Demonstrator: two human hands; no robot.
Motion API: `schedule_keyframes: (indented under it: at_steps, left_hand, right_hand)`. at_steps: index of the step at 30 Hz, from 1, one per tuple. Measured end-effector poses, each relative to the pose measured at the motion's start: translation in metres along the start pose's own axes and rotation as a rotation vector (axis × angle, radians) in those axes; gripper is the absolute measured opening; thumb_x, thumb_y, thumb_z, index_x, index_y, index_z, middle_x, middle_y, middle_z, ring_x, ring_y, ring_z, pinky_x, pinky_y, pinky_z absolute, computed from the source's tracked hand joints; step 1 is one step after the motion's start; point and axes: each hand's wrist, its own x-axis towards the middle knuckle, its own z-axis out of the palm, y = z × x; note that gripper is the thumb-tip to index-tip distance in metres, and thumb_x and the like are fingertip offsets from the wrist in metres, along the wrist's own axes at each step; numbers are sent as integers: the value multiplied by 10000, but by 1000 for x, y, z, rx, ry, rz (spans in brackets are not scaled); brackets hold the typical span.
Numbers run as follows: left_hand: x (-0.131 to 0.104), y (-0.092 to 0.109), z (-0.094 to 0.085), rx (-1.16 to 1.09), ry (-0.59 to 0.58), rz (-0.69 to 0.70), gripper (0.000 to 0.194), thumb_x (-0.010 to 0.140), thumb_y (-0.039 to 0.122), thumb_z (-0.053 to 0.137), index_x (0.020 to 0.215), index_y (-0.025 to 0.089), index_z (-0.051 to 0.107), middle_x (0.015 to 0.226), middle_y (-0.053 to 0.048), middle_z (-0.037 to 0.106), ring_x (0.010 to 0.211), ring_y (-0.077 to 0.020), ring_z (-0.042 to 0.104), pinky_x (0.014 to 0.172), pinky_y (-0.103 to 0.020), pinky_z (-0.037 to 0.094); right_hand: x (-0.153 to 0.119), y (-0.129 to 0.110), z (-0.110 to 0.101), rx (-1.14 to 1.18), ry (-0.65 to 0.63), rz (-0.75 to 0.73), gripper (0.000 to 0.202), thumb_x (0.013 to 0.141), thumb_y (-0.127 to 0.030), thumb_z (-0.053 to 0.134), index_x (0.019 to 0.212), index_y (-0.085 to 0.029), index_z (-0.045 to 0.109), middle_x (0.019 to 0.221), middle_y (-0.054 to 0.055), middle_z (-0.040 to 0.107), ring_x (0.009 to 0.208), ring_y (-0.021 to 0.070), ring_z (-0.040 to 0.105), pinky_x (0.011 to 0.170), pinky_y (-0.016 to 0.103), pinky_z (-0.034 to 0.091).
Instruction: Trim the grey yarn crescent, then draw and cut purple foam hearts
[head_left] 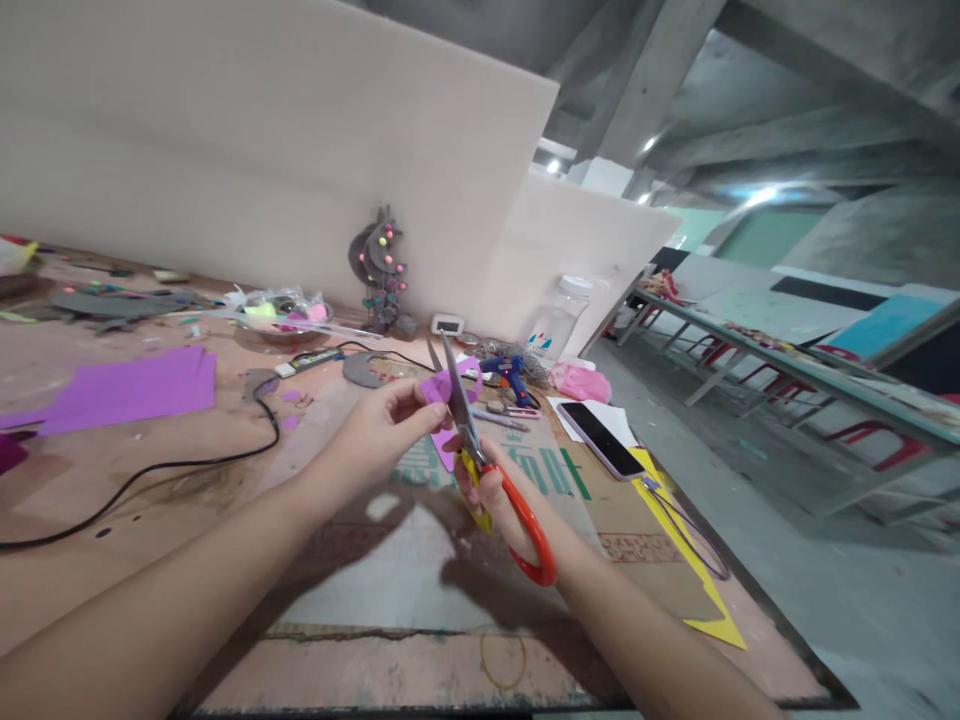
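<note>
Near the middle of the view my left hand [397,420] pinches a small piece of purple paper [437,388]. My right hand [499,495] is closed around red-handled scissors [525,525], whose blades point up and away, parted, beside the purple piece. A curled purple strip stands out behind the blades. Something yellow [477,490] shows at my right fingers; whether it is part of the scissors I cannot tell. Below both hands lies printed cardboard [637,540] on the table. More purple sheets [142,385] lie at the left.
A blue glue gun [511,378], a phone [602,440] with a cord, a clear jar [559,320] and a pink bundle [583,382] are at the right. Behind stand a grey decorated figure [381,265] and a bowl [281,318]. A black cable [180,463] crosses the left side.
</note>
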Motion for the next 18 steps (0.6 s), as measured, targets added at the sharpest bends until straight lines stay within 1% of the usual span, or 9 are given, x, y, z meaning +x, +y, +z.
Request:
schedule_keyframes:
  at_steps: [4,6,10,12,16,18]
  left_hand:
    - [1,2,-1,10,12,-5,195,777,371,726,774,180,685,748,-19,711,733,-179,654,693,-289,517]
    - [2,1,-2,17,18,-7,193,776,368,725,771,178,689,737,-16,704,722,-176,647,686,-287,516]
    - [3,-2,-3,23,6,-14,182,786,352,720,789,170,708,749,-23,719,732,-179,660,704,-292,530]
    - [3,-3,-3,19,-1,-13,175,794,347,715,806,172,713,763,-26,730,749,-182,672,717,-294,539]
    - [2,-3,-1,9,4,-11,172,808,347,712,817,176,709,769,-23,732,752,-181,676,708,-289,541]
    - [1,-4,1,4,6,-11,179,809,353,710,827,175,713,769,-22,729,746,-179,672,702,-287,540]
  right_hand:
    - [3,0,2,48,42,27,822,862,-876,426,1300,-189,532,906,41,502,725,163,428,647,301,428]
    - [3,-1,3,66,45,49,839,861,-880,421,1326,-190,527,895,44,510,716,170,427,633,307,424]
    - [1,-1,2,93,21,63,811,863,-876,425,1289,-196,540,904,39,512,710,166,424,639,309,414]
    - [0,-1,1,104,10,60,793,870,-864,437,1278,-192,539,903,35,503,703,156,409,627,296,400]
    - [-1,2,0,165,-10,48,772,891,-849,431,1287,-191,512,832,5,461,656,137,367,571,266,352]
    - [-2,2,-1,158,-18,43,764,895,-848,422,1282,-195,512,826,0,453,653,133,369,568,259,345]
